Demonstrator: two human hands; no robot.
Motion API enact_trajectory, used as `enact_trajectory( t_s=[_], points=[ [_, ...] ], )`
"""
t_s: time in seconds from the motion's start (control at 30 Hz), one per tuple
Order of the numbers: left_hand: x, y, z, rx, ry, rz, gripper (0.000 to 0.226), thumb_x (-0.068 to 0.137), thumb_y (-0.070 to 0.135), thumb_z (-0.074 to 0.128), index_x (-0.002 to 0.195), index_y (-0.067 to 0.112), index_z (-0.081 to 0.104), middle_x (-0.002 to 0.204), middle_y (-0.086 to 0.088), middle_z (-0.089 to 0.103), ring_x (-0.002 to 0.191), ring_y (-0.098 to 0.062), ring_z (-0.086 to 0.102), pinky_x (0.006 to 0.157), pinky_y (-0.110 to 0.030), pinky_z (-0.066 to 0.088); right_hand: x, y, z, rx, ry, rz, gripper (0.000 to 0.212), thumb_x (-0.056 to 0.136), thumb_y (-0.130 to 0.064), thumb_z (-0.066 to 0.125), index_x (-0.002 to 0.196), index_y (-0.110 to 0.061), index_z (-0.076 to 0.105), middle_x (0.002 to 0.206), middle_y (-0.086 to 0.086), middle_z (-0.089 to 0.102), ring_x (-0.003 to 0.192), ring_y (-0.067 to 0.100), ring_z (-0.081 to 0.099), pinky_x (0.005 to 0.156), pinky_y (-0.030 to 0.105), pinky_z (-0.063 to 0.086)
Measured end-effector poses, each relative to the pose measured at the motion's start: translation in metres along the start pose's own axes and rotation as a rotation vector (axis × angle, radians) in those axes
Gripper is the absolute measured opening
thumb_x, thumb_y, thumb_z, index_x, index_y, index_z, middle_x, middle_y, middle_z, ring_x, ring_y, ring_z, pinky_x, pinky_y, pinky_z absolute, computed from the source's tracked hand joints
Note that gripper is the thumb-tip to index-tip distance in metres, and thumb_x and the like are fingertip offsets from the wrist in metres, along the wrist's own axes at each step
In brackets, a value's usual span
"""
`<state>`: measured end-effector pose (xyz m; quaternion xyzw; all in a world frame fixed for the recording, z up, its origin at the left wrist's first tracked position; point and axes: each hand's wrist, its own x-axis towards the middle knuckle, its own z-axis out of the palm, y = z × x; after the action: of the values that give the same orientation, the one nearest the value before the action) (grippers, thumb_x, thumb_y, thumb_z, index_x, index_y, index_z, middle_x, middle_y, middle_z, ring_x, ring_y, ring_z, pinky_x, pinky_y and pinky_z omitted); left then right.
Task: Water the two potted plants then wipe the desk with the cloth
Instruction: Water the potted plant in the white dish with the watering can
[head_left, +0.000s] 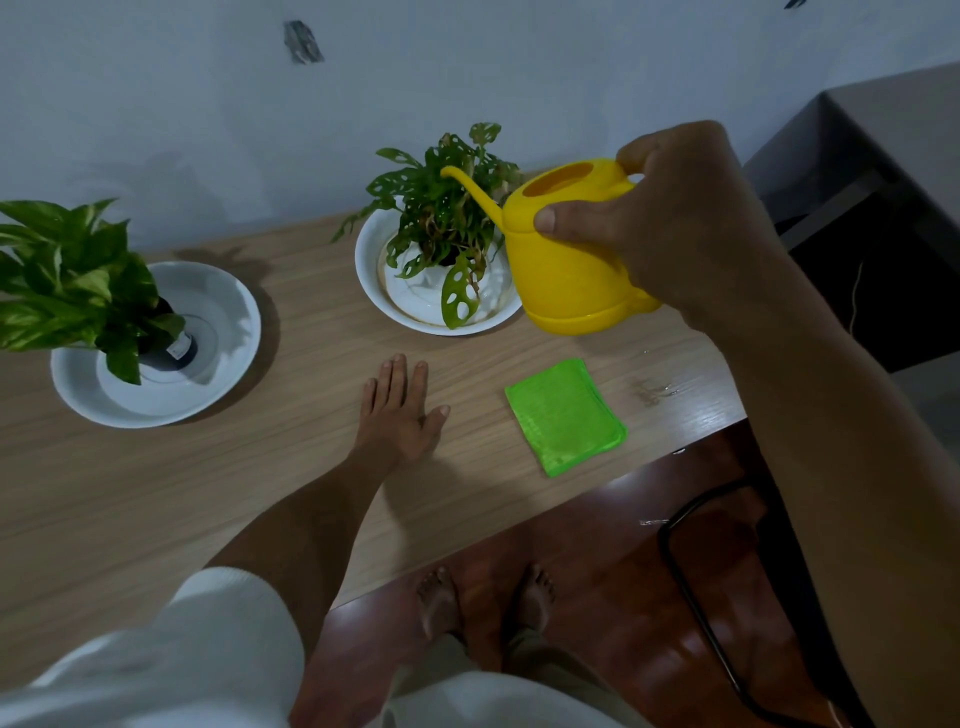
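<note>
Wooden desk: right hand grips yellow watering can; left hand flat, empty

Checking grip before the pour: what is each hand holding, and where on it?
The right hand holds the yellow watering can at its top handle, thumb across the upper body. The left hand lies flat on the desk, holding nothing.

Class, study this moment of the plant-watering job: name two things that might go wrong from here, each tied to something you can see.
1. The right hand holds the yellow watering can in the air with its spout among the holey plant's leaves; a hasty tilt may wet the leaves or overflow the white saucer.
2. The can also hangs near the green cloth; drips might soak it before wiping.
</note>
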<state>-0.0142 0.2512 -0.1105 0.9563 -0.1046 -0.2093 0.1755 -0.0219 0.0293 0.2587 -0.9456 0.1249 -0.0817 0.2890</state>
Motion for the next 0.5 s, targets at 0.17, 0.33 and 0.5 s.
enact_trajectory(
  t_s=[0.17,0.33,0.5],
  points=[
    [0.0,0.0,0.0,0.001,0.0,0.002,0.078,0.103,0.067,0.021,0.166,0.032,-0.011,0.173,-0.006,-0.022,0.159,-0.022,-0.023,0.127,-0.044,-0.015,-0.003,0.008,-0.008,-0.004,-0.058,-0.004,0.077,0.071,-0.056,0.084,0.116,0.003,0.064,0.115,0.022,0.068,0.099,0.034,0.066,0.087,0.049,0.057],
    [0.0,-0.001,0.001,0.006,-0.007,0.004,0.079,0.103,0.068,0.02,0.166,0.031,-0.011,0.172,-0.006,-0.024,0.159,-0.022,-0.025,0.128,-0.045,-0.015,-0.004,0.016,-0.012,-0.066,-0.047,-0.067,0.061,0.079,-0.054,0.076,0.096,0.004,0.067,0.099,0.025,0.071,0.091,0.041,0.069,0.079,0.046,0.055],
    [0.001,0.0,0.0,0.001,-0.01,0.002,0.079,0.103,0.068,0.021,0.166,0.031,-0.01,0.173,-0.006,-0.023,0.159,-0.022,-0.024,0.127,-0.044,-0.015,0.002,0.017,-0.009,-0.093,-0.022,-0.045,0.067,0.08,-0.057,0.075,0.107,0.005,0.066,0.108,0.024,0.069,0.099,0.038,0.068,0.081,0.041,0.053]
  ],
)
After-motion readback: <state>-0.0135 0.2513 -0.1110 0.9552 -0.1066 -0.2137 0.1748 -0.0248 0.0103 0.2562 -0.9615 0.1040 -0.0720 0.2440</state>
